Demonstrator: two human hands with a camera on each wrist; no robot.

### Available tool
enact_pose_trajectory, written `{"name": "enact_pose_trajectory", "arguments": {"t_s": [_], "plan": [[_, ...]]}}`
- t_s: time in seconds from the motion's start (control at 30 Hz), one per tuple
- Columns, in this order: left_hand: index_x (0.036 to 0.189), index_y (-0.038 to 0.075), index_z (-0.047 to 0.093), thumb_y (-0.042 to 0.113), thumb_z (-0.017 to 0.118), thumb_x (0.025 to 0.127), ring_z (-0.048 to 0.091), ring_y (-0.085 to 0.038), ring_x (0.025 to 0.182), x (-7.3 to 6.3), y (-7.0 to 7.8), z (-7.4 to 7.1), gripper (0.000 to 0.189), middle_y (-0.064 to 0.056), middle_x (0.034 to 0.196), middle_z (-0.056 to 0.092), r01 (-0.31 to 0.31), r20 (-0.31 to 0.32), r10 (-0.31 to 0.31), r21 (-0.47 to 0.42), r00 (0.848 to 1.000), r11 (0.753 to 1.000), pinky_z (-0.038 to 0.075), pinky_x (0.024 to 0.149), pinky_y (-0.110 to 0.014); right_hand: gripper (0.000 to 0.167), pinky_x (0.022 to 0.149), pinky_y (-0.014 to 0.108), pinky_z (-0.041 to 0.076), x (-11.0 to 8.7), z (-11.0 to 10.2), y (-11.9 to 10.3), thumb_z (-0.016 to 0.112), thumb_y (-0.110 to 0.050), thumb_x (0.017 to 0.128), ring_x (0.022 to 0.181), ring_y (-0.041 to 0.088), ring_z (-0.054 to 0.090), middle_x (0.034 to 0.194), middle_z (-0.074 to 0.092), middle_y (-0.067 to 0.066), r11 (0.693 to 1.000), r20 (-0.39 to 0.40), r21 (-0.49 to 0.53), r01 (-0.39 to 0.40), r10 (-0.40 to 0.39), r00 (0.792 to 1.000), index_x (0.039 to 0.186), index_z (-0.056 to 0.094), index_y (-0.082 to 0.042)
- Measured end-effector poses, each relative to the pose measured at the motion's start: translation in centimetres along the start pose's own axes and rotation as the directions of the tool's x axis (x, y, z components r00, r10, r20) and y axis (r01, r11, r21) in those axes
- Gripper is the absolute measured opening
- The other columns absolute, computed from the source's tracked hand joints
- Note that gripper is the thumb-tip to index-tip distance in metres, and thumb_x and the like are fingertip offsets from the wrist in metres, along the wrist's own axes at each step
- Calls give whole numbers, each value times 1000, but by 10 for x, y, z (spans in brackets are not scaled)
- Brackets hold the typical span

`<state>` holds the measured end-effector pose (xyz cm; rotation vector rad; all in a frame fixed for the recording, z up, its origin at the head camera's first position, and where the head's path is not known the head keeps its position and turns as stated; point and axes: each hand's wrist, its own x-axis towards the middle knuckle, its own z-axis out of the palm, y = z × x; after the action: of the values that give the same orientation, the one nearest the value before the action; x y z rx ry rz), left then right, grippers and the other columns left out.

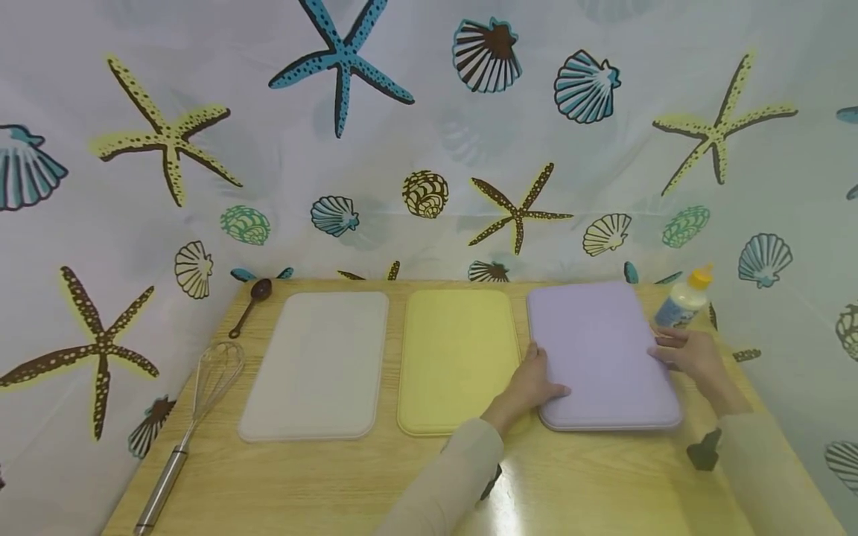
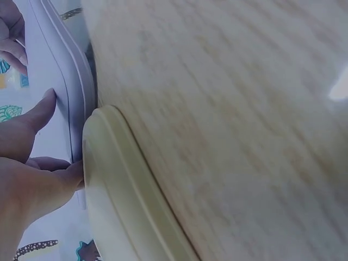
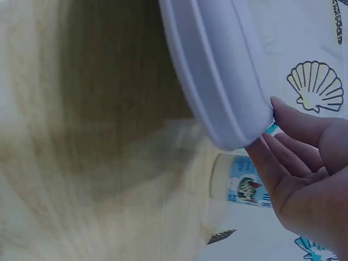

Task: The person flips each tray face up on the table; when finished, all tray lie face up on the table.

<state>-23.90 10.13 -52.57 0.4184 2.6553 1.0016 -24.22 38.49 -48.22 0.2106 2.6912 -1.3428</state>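
A lilac rectangular plastic panel (image 1: 596,350) with rounded corners and a stepped rim is held between both hands at the right of the table. My left hand (image 1: 528,381) grips its left edge, the thumb laid over the top and the fingers at the side. On the opposite edge my right hand (image 1: 692,359) pinches the rim between thumb and fingers. In the right wrist view the panel's rim (image 3: 217,81) stands above the table, casting a shadow. Beside the left hand lies a similar yellow panel (image 1: 459,357), its rounded corner close under the lilac rim in the left wrist view.
A white panel (image 1: 318,357) lies left of the yellow one. A glue bottle (image 1: 682,301) with an orange cap stands behind the right hand. At the left are a whisk (image 1: 191,424) and a brown spoon (image 1: 253,301). A patterned curtain (image 1: 402,149) closes off the back.
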Motion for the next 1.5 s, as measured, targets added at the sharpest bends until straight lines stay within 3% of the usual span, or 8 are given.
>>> {"name": "enact_pose_trajectory", "arguments": {"t_s": [0.1, 0.33, 0.6, 0.87, 1.1, 1.3, 1.5], "plan": [[144, -12, 31, 32, 78, 81, 31, -33, 139, 2, -1, -3, 90, -25, 155, 20, -10, 16, 10, 7, 1000, 1000, 30, 113, -31, 66, 79, 27, 57, 3, -7, -7, 68, -16, 91, 110, 39, 61, 133, 46, 34, 1000, 34, 6, 6, -6, 999, 140, 35, 13], [142, -14, 30, 33, 76, 82, 30, -34, 140, 5, -3, -10, 89, -27, 154, 21, -39, 48, 38, 17, 998, 999, 28, 114, -32, 65, 78, 28, 58, 7, -19, -23, 71, -18, 88, 92, 16, 69, 131, 49, 34, 1000, 84, 19, 16, -17, 996, 136, 41, 14], [143, -14, 31, 34, 75, 84, 30, -34, 140, 6, -4, -17, 88, -26, 155, 19, -30, 95, 30, -4, 995, 1000, 29, 114, -32, 59, 78, 33, 58, 4, -29, -39, 66, -11, 91, 87, 16, 70, 127, 50, 38, 995, 158, 79, 61, -73, 985, 134, 40, 20], [143, -12, 32, 36, 74, 84, 29, -33, 141, 9, -8, -18, 87, -25, 155, 20, -22, 111, 25, -32, 994, 999, 27, 115, -33, 59, 80, 35, 58, 6, -37, -46, 64, -10, 92, 88, 11, 69, 130, 49, 36, 990, 207, 141, 26, -56, 977, 138, 38, 16], [143, -10, 34, 38, 74, 84, 30, -32, 140, 12, -10, -18, 86, -23, 155, 22, -6, 119, 6, -2, 993, 1000, 28, 114, -33, 65, 79, 37, 58, 6, -39, -50, 65, -7, 91, 88, 16, 69, 132, 45, 40, 989, 250, 144, 14, -50, 967, 144, 31, 11], [143, -10, 34, 38, 73, 85, 29, -32, 141, 10, -8, -21, 86, -23, 155, 22, -16, 111, 17, -9, 994, 1000, 27, 115, -33, 71, 78, 38, 58, 7, -42, -59, 65, -6, 91, 86, 22, 70, 122, 53, 34, 994, 292, 111, 17, -49, 955, 147, 24, 10], [139, -14, 38, 32, 76, 83, 31, -33, 140, 7, -7, -19, 82, -25, 152, 28, -31, 73, 38, -87, 997, 996, 27, 115, -33, 74, 79, 39, 58, 7, -45, -65, 64, -6, 91, 86, 23, 70, 117, 56, 27, 991, 316, 137, 0, -44, 948, 149, 20, 9]]}}
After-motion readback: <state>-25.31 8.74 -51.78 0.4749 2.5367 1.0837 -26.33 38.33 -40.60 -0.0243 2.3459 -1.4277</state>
